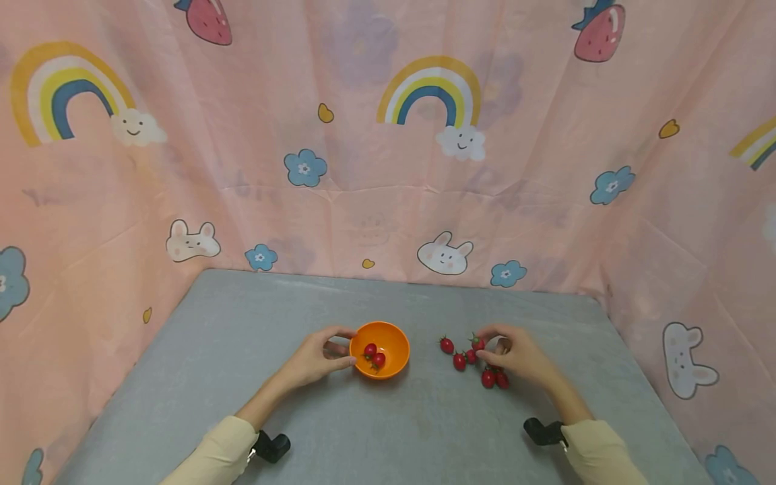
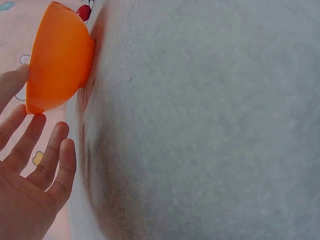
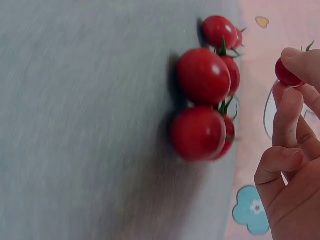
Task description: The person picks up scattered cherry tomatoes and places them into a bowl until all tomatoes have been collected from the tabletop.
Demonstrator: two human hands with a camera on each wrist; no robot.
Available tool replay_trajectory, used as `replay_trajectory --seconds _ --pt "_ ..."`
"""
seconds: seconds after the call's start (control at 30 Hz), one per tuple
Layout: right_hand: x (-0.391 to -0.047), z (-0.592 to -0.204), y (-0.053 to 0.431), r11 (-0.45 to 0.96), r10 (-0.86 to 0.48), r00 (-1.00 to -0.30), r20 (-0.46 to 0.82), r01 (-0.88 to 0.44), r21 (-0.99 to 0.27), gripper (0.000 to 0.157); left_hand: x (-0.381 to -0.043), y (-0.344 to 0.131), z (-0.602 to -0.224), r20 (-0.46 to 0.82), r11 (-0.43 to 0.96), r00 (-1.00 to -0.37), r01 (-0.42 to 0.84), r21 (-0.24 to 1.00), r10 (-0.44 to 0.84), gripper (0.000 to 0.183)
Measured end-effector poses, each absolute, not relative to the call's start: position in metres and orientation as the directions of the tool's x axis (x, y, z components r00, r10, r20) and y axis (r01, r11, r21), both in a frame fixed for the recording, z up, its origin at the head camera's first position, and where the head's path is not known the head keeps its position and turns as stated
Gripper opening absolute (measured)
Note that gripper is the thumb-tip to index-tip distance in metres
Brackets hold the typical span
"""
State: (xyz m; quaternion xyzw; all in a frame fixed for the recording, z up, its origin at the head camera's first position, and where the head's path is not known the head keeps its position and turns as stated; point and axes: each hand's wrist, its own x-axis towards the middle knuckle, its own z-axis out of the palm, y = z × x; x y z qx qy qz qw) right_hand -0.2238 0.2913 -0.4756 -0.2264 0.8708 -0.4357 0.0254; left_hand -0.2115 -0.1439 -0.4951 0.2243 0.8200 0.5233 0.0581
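An orange bowl (image 1: 397, 350) stands upright on the table, with two cherry tomatoes (image 1: 378, 360) inside. My left hand (image 1: 315, 357) holds the bowl at its left rim between thumb and fingertips; in the left wrist view the other fingers spread beside the bowl (image 2: 60, 60). To the right, my right hand (image 1: 515, 350) pinches a cherry tomato (image 1: 477, 344) with a green stem between thumb and fingers. The right wrist view shows this pinched tomato (image 3: 286, 73) raised off the table. Several more cherry tomatoes (image 1: 459, 362) lie under and around that hand.
A grey cloth-covered table (image 1: 376, 431) spreads beneath everything. Pink curtains (image 1: 364, 222) with rainbows, flowers and rabbits hang behind it and at both sides. Each wrist carries a black camera mount (image 1: 273, 446) near the sleeve.
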Motion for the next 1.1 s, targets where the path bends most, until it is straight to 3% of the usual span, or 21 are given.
replay_trajectory --seconds 1.1 --pt "-0.238 -0.465 0.209 0.485 -0.489 -0.865 0.112 -0.377 -0.789 0.025 -0.212 -0.143 -0.494 0.134 0.343 -0.891 0.301 0.890 0.434 0.045"
